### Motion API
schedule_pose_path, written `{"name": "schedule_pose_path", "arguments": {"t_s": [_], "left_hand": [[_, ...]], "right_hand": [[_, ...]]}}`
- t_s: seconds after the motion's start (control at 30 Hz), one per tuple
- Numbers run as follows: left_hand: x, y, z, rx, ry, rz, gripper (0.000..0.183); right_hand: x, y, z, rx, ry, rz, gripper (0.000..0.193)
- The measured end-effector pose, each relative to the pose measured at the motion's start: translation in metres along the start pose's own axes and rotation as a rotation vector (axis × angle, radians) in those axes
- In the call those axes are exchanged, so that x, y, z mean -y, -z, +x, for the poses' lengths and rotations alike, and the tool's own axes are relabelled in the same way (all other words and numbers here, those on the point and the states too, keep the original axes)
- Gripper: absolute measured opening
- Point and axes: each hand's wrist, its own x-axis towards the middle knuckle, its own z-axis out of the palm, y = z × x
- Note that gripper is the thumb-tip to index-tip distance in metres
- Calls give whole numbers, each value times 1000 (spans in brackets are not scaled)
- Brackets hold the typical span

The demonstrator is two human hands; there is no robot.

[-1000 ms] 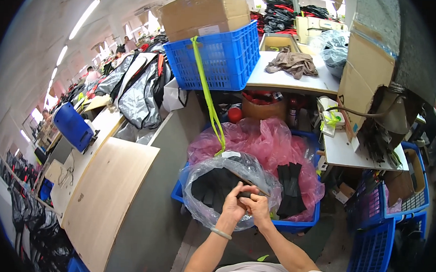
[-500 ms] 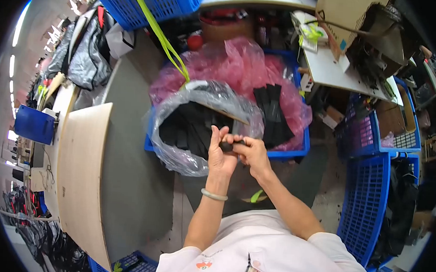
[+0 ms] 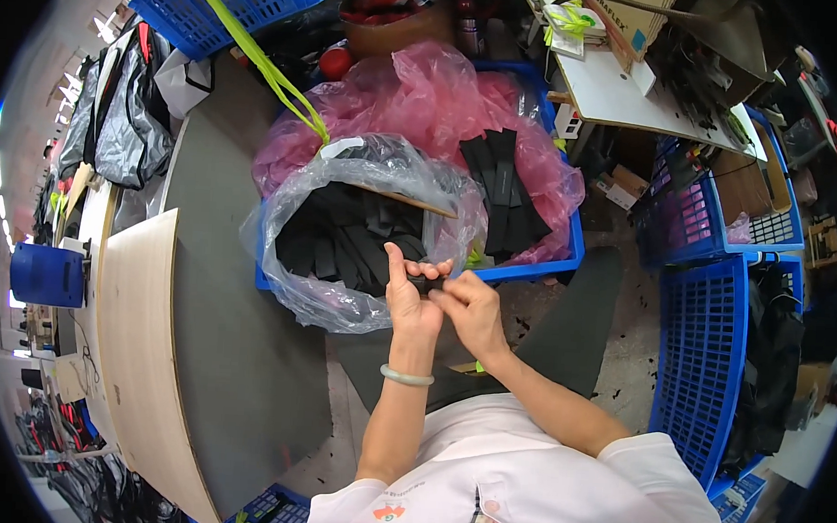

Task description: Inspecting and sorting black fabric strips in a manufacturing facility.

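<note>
My left hand (image 3: 411, 304), thumb pointing up, has its fingers curled around a small black piece (image 3: 424, 284), mostly hidden by the fingers. From the right, my right hand (image 3: 477, 314) pinches at the same piece; its fingertips are slightly blurred. Just beyond my hands stands a clear plastic bag (image 3: 326, 306), its mouth open around many black strips (image 3: 339, 243). A thin brown stick (image 3: 412, 202) lies across the bag's mouth. More black strips (image 3: 512, 195) lie to its right on crumpled pink plastic (image 3: 418, 91).
A blue crate (image 3: 556, 259) holds the bags. Wooden boards (image 3: 140, 332) and a grey surface (image 3: 244, 347) are on the left. Blue crates (image 3: 702, 362) stand on the right, below a white table (image 3: 617, 92). A yellow-green strap (image 3: 259, 59) hangs down to the bag.
My view has shifted, so the crate and bag appear farther left and higher. My right hand has turned, and its fingers have shifted on the black piece, which now shows less.
</note>
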Motion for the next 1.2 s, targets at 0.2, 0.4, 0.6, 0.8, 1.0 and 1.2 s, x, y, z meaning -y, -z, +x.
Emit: {"name": "schedule_pose_path", "arguments": {"t_s": [0.2,0.4,0.6,0.8,1.0,1.2], "left_hand": [[-11,10,5,2,226,329,37],[1,29,15,-68,192,233,30],[-17,24,24,-101,270,238,36],[6,44,30,-128,221,214,35],[-20,34,34,-202,291,303,33],[-15,65,36,-220,322,87,41]], "right_hand": [[-7,26,-5,592,110,-500,29],[-40,-2,-3,460,201,-753,38],[-16,-1,9,450,194,-637,38],[-41,-4,9,450,436,-800,21],[-31,-9,20,585,346,-707,26],[-9,6,2,730,253,-834,30]]}}
